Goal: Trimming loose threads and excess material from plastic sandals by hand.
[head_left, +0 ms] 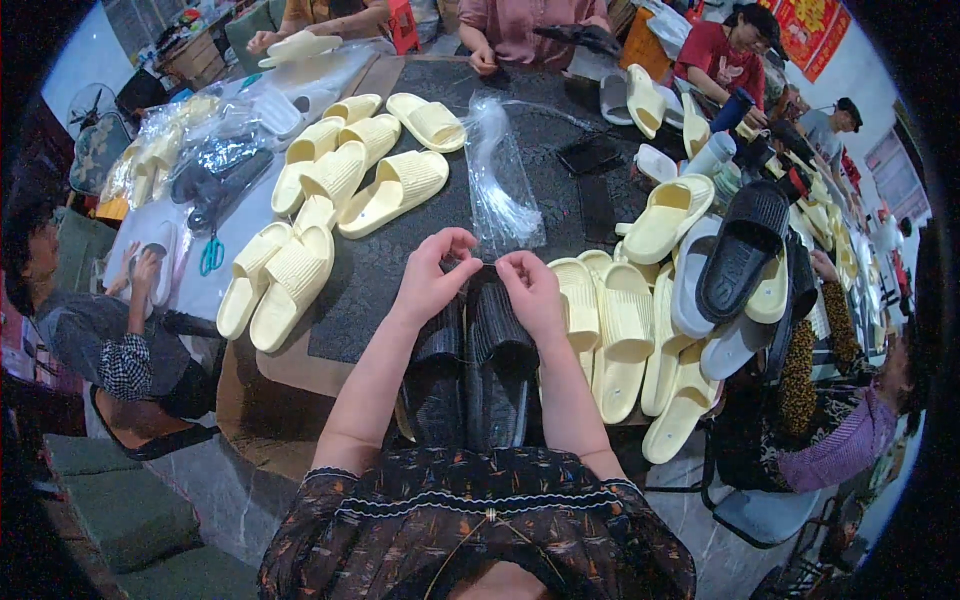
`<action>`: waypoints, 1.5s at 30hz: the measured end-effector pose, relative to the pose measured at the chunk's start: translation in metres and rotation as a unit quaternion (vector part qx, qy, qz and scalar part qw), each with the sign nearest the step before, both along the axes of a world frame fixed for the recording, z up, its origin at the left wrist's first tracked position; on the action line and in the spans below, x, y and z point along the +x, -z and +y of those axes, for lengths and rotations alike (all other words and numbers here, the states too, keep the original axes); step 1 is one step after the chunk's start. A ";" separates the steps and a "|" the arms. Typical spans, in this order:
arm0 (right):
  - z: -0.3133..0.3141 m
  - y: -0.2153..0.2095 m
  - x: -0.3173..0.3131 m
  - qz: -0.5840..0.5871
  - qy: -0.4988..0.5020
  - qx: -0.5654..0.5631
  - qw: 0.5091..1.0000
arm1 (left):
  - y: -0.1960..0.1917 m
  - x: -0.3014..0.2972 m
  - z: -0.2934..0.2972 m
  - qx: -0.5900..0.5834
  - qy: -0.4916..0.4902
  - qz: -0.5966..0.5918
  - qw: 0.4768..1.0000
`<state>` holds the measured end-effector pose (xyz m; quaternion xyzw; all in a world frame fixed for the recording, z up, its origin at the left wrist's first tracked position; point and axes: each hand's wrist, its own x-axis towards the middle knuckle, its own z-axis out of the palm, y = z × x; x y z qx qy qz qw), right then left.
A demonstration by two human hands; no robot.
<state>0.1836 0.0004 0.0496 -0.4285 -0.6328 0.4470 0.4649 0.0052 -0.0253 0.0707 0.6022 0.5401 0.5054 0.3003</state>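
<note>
While both hands pinch: left hand [432, 275] and right hand [530, 285] closed on clear bag [500, 195] edge.
Black slippers [468, 375]: directly below hands, long axis toward the person.
Nearer: equal.

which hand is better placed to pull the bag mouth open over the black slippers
Left, marginally: the left hand pinches the clear plastic bag edge. The right hand sits beside it, above the ribbed black rubber slippers.
</note>
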 end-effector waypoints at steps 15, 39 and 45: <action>0.001 0.005 -0.001 -0.009 -0.022 -0.003 1.000 | -0.009 0.005 -0.005 0.026 0.034 0.053 0.998; 0.004 0.007 -0.001 0.020 -0.075 -0.023 0.997 | -0.005 0.001 -0.003 0.044 0.056 0.040 0.997; 0.007 0.009 0.002 0.040 -0.001 -0.052 0.998 | -0.008 0.007 -0.002 0.040 0.014 0.041 0.998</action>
